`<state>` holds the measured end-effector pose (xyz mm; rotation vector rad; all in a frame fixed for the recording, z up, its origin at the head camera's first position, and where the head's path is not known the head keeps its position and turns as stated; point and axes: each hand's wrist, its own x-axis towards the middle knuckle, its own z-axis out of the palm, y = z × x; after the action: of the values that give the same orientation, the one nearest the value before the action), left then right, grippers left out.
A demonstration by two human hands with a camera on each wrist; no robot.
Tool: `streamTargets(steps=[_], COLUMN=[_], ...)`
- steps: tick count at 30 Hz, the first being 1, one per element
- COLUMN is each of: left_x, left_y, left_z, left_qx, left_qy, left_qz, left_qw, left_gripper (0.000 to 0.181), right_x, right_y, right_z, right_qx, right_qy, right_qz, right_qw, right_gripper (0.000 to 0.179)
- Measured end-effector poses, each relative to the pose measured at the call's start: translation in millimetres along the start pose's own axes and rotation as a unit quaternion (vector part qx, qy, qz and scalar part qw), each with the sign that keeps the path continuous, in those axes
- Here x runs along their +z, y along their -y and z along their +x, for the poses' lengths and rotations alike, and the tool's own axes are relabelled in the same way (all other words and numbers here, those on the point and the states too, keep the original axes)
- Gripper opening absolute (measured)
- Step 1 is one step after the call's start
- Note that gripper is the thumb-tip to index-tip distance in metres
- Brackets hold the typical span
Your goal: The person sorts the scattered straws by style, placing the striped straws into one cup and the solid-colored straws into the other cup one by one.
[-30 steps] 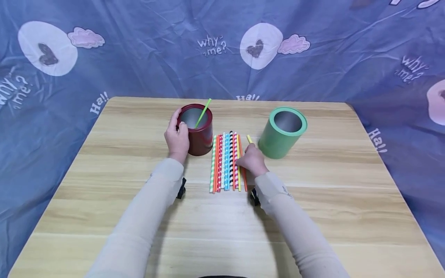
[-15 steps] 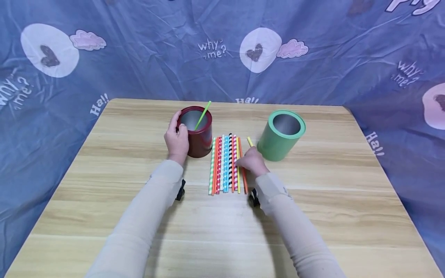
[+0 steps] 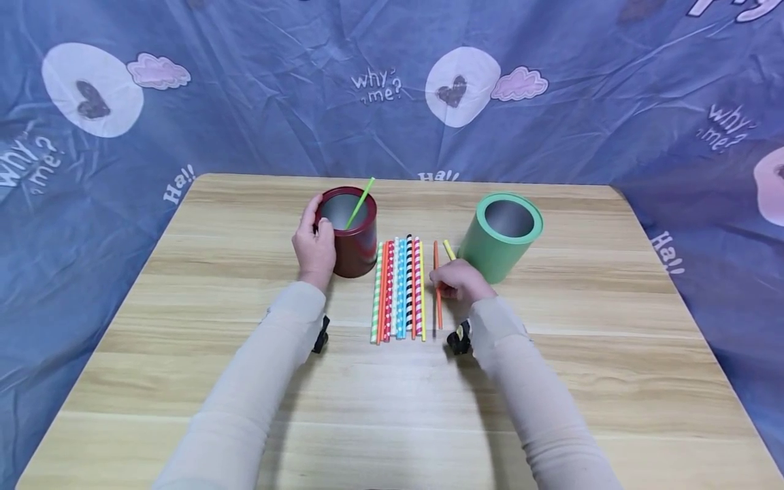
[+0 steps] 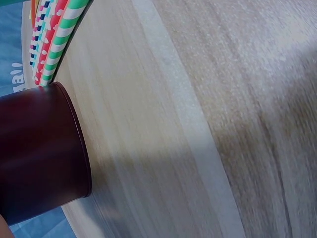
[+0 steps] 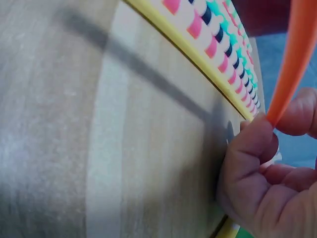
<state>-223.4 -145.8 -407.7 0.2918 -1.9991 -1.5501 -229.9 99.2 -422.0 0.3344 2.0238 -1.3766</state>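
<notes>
My left hand [image 3: 315,248] grips the left side of a dark red can [image 3: 355,252], fingers and thumb at its rim. A bright green straw [image 3: 360,204] leans inside that can. My right hand [image 3: 463,280] pinches an orange straw [image 3: 438,309] between thumb and finger; in the right wrist view the orange straw [image 5: 296,54] is raised off the table, its shadow apart from it. A yellow straw [image 3: 450,250] shows partly beyond the right hand, which hides the rest. Between the cans lies a row of several patterned and plain straws [image 3: 401,292], side by side.
A green can [image 3: 495,248] stands upright just beyond and right of my right hand, with no straw visible in its mouth. The wooden table [image 3: 380,415] ends at the back against a blue printed cloth [image 3: 275,102].
The orange straw at the row's right end has been lifted and shifted right, away from the row, in my right hand. My left hand stays on the dark red can.
</notes>
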Motion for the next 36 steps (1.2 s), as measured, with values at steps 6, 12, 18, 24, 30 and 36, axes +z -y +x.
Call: streamTargets(steps=[6, 12, 18, 24, 30, 36], left_x=[-0.4, -0.1, 1.3, 1.7, 0.9, 1.1], left_y=[-0.2, -0.4, 1.0, 1.4, 1.0, 1.4], left_z=[0.3, 0.2, 0.0, 0.4, 0.0, 0.3], left_qx=[-0.003, -0.002, 0.002, 0.008, 0.006, 0.001], left_qy=[-0.003, -0.002, -0.003, -0.005, -0.005, -0.005], left_qz=[0.001, 0.009, 0.007, 0.003, 0.002, -0.001], left_qw=[1.0000, 1.0000, 1.0000, 0.9999, 1.0000, 1.0000], left_gripper=[0.043, 0.043, 0.042, 0.043, 0.043, 0.043], right_x=[-7, -6, 2, 7, 13, 19], right_y=[-7, -15, -16, -7, 6, 23], right_z=[2.9, 2.1, 0.2, -6.0, -15.6, -27.8], right_qx=[-0.014, -0.036, -0.026, -0.030, -0.047, -0.077], right_qy=[0.064, 0.135, 0.168, 0.188, 0.190, 0.172], right_qz=[0.120, 0.226, 0.310, 0.363, 0.385, 0.403], right_qw=[0.9906, 0.9641, 0.9352, 0.9120, 0.9019, 0.8956], right_gripper=[0.021, 0.026, 0.027, 0.026, 0.024, 0.025])
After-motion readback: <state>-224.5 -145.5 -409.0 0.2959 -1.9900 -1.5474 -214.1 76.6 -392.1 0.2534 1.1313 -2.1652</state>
